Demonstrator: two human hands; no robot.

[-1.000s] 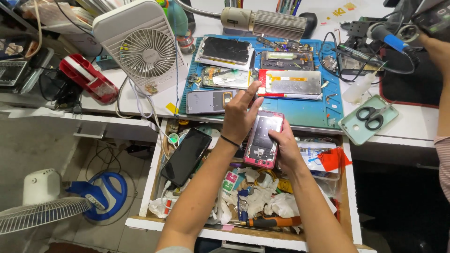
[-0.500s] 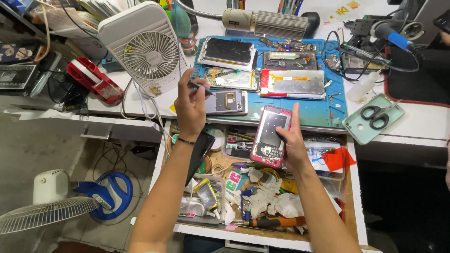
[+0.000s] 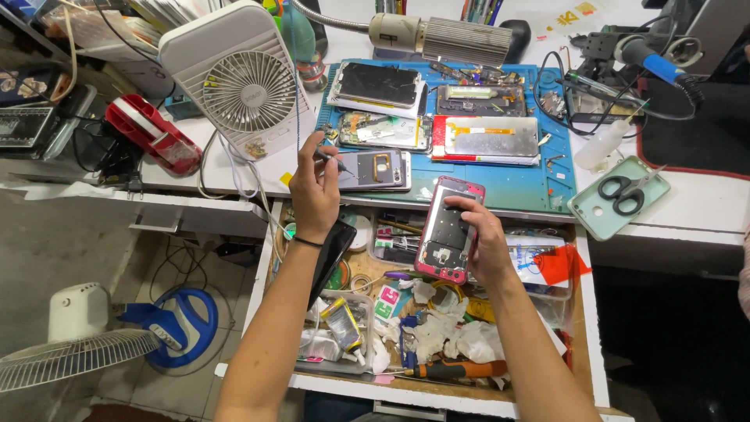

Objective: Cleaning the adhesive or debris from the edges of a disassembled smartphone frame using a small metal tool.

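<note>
Head view: right hand (image 3: 486, 242) grips opened phone (image 3: 447, 231); left hand (image 3: 315, 187) apart.

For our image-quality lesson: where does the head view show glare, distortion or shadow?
Head view: glare on the dark phone screen on the blue mat; wide-angle bending of the desk edges; deep shadow under the desk at right; the red-framed phone stays sharp.
</note>
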